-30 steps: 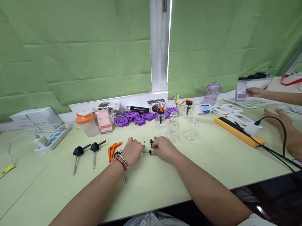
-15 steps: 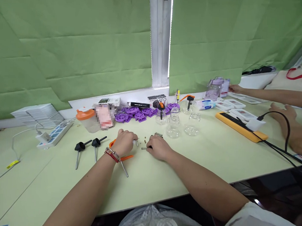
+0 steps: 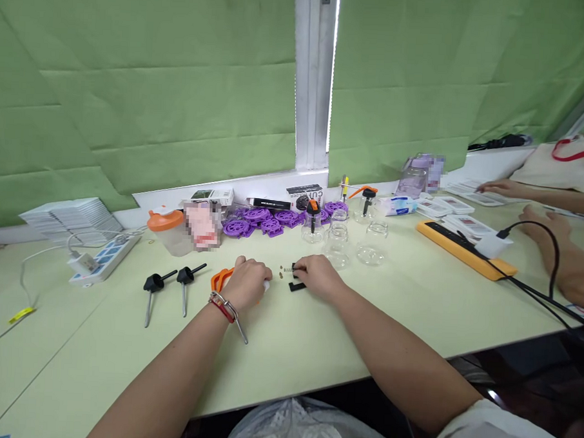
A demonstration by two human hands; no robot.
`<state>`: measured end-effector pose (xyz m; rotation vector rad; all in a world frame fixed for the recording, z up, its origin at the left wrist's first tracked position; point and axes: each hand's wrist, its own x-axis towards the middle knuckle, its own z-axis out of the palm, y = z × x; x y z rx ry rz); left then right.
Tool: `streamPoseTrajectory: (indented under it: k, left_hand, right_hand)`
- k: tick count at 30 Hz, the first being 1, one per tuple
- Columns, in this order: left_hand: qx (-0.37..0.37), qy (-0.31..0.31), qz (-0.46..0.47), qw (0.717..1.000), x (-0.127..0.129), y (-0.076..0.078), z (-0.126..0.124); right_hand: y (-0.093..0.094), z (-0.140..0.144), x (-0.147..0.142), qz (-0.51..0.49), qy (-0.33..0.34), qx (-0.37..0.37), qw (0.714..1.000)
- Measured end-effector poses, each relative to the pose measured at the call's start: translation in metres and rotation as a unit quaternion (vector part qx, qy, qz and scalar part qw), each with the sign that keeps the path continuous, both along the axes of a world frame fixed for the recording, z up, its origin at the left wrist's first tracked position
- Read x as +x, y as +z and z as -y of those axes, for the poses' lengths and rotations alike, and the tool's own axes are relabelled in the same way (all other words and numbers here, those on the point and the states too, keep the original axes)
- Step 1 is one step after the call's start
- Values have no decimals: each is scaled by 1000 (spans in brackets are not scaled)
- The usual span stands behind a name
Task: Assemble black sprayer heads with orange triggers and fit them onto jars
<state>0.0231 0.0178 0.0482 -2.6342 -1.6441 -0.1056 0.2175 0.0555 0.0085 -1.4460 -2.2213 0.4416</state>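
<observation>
Both hands' curled fingers (image 3: 303,268) around small black parts (image 3: 296,287).

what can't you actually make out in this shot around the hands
Head view only:
- Left hand: whatever it grips is hidden under the curled fingers.
- Right hand: covers part of a small black part; contact unclear.
- Tiny bits between the hands: too small to identify.
- Pink item: blurred out.

The hands' curled fingers (image 3: 260,277) hide whatever small parts (image 3: 290,270) they pinch.
</observation>
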Motion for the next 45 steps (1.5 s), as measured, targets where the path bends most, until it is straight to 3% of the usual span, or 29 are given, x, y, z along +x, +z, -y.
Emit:
streamPoseTrajectory:
  k: [7,11,16,23,30,45]
  left_hand:
    - [3,11,10,1000,13,4,-5]
    - [22,32,28,999,29,1,-31]
    - [-43,13,59,997,44,-6,-67]
    - [-67,38,97,992,45,-18,-89]
    - [-65,53,93,992,41,-26,-95]
    - [-24,-5,66,998,56,-17,-83]
  right_hand:
    - [-2,-21,15,-28,-99,1,995]
    - [-6,-23,9,-22,-103,5,994]
    - [-9,-25,2,-10,-93,28,995]
    - [-21,-36,-1,-16,-81,67,994]
    - [-21,-37,3,6,-69,51,996]
    - [-15,-30,7,45,-87,-28,995]
